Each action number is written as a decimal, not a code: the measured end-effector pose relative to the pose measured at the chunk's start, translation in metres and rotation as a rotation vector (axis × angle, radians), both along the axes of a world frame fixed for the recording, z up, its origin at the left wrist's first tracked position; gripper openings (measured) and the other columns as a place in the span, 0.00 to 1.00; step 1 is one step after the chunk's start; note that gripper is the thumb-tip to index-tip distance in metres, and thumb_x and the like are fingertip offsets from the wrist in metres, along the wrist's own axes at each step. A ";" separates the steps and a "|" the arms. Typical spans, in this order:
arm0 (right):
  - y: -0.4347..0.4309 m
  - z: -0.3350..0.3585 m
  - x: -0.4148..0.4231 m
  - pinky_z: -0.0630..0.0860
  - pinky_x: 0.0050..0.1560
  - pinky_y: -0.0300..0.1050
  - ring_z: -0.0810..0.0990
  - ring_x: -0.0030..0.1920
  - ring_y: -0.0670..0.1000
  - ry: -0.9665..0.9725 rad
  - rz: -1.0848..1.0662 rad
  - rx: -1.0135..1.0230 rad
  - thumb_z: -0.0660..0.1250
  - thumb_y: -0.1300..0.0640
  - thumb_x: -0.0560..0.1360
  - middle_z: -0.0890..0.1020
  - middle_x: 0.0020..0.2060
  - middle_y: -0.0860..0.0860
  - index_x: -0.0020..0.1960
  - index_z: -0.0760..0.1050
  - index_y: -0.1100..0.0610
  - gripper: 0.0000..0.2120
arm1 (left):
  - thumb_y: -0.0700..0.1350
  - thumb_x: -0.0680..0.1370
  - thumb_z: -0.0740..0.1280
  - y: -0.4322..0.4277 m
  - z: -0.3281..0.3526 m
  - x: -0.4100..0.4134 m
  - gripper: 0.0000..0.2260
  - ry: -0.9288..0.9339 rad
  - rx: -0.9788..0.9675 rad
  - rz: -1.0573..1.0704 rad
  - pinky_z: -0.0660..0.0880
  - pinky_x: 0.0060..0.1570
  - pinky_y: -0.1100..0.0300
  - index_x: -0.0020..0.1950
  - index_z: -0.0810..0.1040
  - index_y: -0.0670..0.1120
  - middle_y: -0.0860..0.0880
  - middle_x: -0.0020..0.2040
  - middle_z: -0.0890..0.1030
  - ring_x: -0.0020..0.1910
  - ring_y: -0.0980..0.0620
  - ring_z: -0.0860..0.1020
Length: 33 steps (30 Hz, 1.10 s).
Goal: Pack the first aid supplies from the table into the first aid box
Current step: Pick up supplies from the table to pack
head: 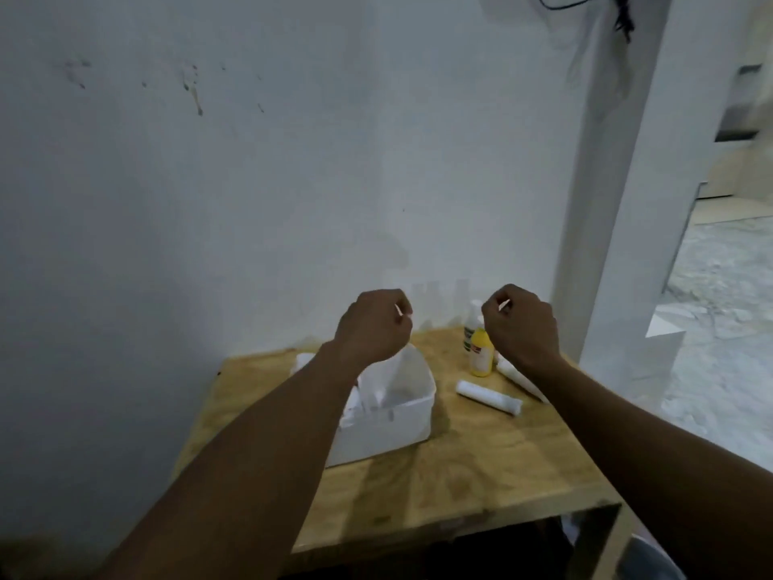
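A white open first aid box (412,406) stands on the wooden table (460,466), with some white items inside, partly hidden by my left forearm. My left hand (372,324) is raised above the box's far edge, fingers curled shut, a small white sliver showing at the fingertips. My right hand (520,322) is raised above the table's far right, fingers also curled, with a similar white sliver. A yellow bottle (480,353) and a white bottle (472,322) stand behind it. A white gauze roll (487,396) lies right of the box; another white roll (518,376) lies under my right wrist.
A white wall backs the table. A white pillar (619,203) rises at the right, with tiled floor (719,328) beyond it. The table's front edge drops off at the bottom right.
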State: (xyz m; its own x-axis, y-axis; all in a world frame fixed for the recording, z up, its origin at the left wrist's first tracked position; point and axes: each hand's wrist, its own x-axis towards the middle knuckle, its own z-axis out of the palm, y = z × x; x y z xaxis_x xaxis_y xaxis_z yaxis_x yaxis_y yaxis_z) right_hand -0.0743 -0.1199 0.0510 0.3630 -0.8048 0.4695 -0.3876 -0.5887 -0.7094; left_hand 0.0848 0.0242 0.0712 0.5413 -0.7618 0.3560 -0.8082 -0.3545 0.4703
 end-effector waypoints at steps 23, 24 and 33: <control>-0.082 -0.114 -0.059 0.78 0.43 0.46 0.79 0.43 0.51 0.509 0.039 0.099 0.70 0.50 0.71 0.82 0.46 0.50 0.52 0.77 0.50 0.11 | 0.48 0.79 0.67 -0.105 -0.102 -0.093 0.13 -0.369 0.521 -0.302 0.69 0.43 0.53 0.63 0.75 0.49 0.45 0.58 0.76 0.55 0.43 0.77; -0.082 -0.109 -0.061 0.76 0.42 0.46 0.78 0.43 0.51 0.449 0.041 0.110 0.70 0.50 0.71 0.82 0.45 0.50 0.51 0.78 0.51 0.11 | 0.48 0.78 0.67 -0.104 -0.097 -0.094 0.14 -0.333 0.496 -0.303 0.69 0.42 0.53 0.63 0.75 0.49 0.46 0.57 0.77 0.54 0.44 0.78; -0.051 -0.014 -0.037 0.71 0.40 0.43 0.79 0.40 0.48 0.007 0.100 0.030 0.68 0.50 0.68 0.81 0.38 0.45 0.46 0.80 0.50 0.08 | 0.52 0.68 0.70 -0.058 -0.005 -0.057 0.16 -0.032 0.154 -0.177 0.77 0.44 0.52 0.53 0.75 0.49 0.44 0.50 0.82 0.48 0.42 0.80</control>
State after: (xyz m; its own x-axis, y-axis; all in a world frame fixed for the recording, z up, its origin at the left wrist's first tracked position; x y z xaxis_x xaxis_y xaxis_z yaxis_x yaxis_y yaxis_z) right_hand -0.1113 -0.1711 0.0373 0.4453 -0.7781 0.4431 -0.3335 -0.6034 -0.7244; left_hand 0.0276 -0.0340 0.0659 0.3850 -0.8905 0.2425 -0.8776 -0.2718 0.3949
